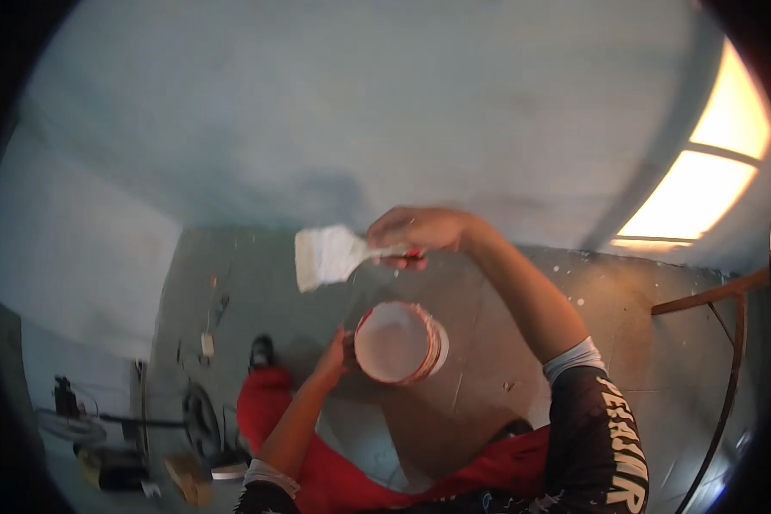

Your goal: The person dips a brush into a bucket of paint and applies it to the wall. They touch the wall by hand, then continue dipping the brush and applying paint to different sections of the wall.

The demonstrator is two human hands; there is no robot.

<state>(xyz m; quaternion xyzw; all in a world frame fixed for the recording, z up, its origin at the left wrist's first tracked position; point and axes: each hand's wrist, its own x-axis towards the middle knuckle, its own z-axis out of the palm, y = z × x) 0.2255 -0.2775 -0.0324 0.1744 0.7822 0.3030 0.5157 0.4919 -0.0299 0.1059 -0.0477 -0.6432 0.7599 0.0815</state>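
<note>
**Paintbrush [330,255] held up by the wall, pot of white paint below it**

The paintbrush is in the right hand [415,231], which is closed around its handle; a bit of red handle shows under the fingers. Its broad head, coated in white, points to the left and sits in front of the line where the pale wall [360,103] meets the grey floor [488,343]. Whether the bristles touch the wall cannot be told from this view.

Just below the brush, and apart from it, is a round paint pot [398,343] with a reddish rim and white paint inside. The left hand [338,355] grips the pot at its left edge, fingers wrapped around the side, and holds it up off the floor with the opening tilted toward the camera.

The right arm wears a black sleeve [612,445] with white lettering and a pale cuff. A leg in red trousers [265,403] runs down to a dark shoe [262,351] on the floor, to the left of the pot.

At the far right a window [702,188] glows yellow-orange, and beneath it stands a wooden frame [711,295]. White specks dot the floor near it. In the lower left corner a floor fan [201,420] and some small clutter lie against the wall, well apart from both hands.
</note>
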